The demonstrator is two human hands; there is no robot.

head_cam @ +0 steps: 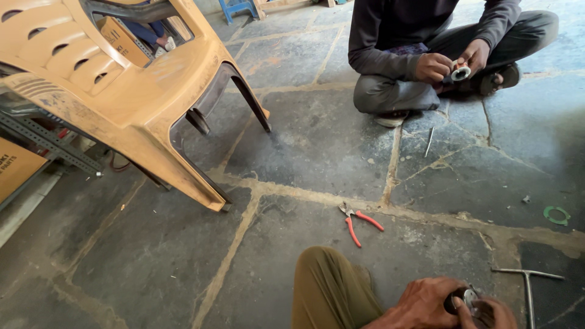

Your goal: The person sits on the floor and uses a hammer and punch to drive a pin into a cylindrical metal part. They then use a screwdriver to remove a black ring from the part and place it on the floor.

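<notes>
1. Our left hand (pixel 426 301) and right hand (pixel 496 314) together clasp a small round metal part (pixel 468 298) at the lower frame edge.
2. Red-handled pliers (pixel 359 222) lie nearby on the stone floor (pixel 304 146).

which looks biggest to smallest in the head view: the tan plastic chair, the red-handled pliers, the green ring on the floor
1. tan plastic chair, by far the largest
2. red-handled pliers
3. green ring, smallest

The chair also lies nearer the camera, but the gap is too wide to doubt.

Hands (pixel 448 304) gripping metal part (pixel 468 298) (small), pliers (pixel 359 220) nearby
</notes>
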